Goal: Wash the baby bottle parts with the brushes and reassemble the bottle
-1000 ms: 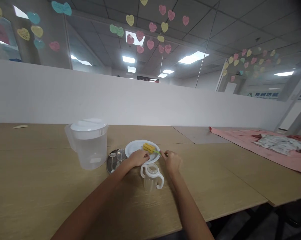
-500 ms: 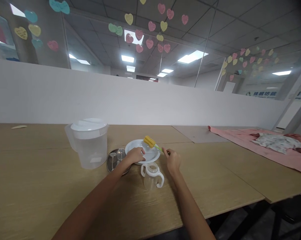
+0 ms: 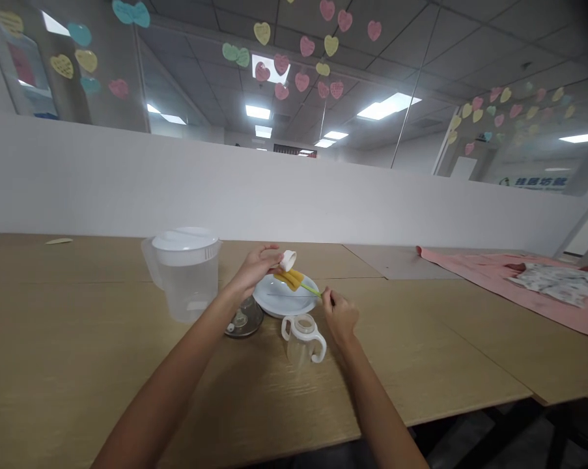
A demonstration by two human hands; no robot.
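Note:
My left hand (image 3: 255, 268) holds a small white ring-shaped cap (image 3: 288, 260) above the white bowl (image 3: 274, 306). In my right hand (image 3: 341, 315) is the green handle of a yellow sponge brush (image 3: 290, 280), its head over the bowl and just below the cap. A clear bottle with two white handles (image 3: 303, 339) stands upright in front of the bowl. Left of it, a round metal tray (image 3: 249, 329) bears small clear parts, partly hidden behind my left wrist.
A lidded clear pitcher (image 3: 189, 283) stands left of the tray. At the right, a pink cloth (image 3: 454, 266) lies under a patterned white garment (image 3: 557, 283). A white partition rises behind the table (image 3: 127, 365).
My left hand has risen out of the bowl with the white cap. The brush head has dropped a little lower. The view has shifted slightly.

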